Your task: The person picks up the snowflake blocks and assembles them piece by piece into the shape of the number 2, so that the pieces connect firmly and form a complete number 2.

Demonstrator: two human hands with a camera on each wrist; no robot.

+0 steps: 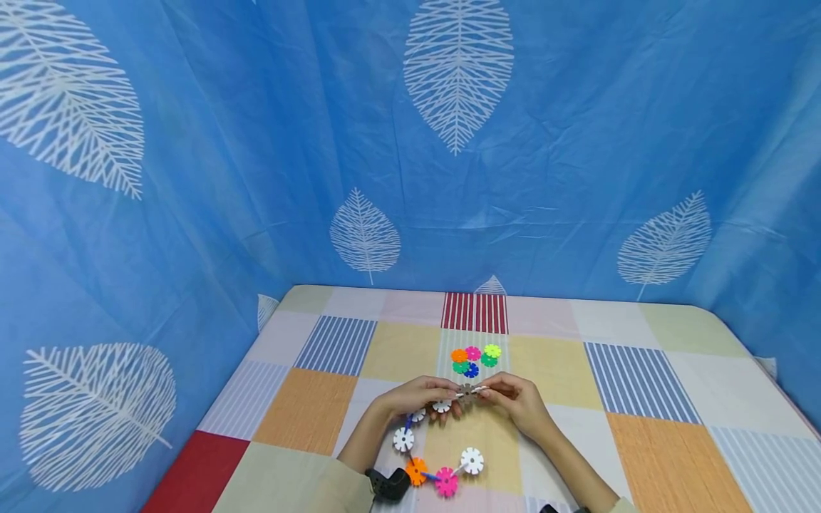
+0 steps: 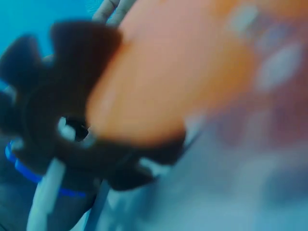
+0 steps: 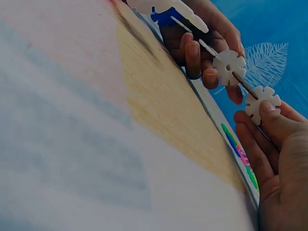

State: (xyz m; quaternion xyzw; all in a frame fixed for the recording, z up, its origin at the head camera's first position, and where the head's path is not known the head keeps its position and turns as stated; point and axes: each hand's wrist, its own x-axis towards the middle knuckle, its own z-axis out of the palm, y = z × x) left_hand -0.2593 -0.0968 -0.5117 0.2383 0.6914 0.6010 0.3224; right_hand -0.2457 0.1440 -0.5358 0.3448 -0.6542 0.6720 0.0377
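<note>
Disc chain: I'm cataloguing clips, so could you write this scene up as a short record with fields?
Main item: chain of slotted discs, several colours
Left hand: holds the chain near its brown disc
Right hand: pinches a white disc that touches the brown disc
Chain's other end: another white disc, nearer the person
Apart from chain: six loose discs, beyond the hands; two green, one each orange, pink, yellow, blue
Surface: patchwork tablecloth
Backdrop: blue cloth with white leaf prints
Unclear: whether the pinched disc is fully slotted in
</note>
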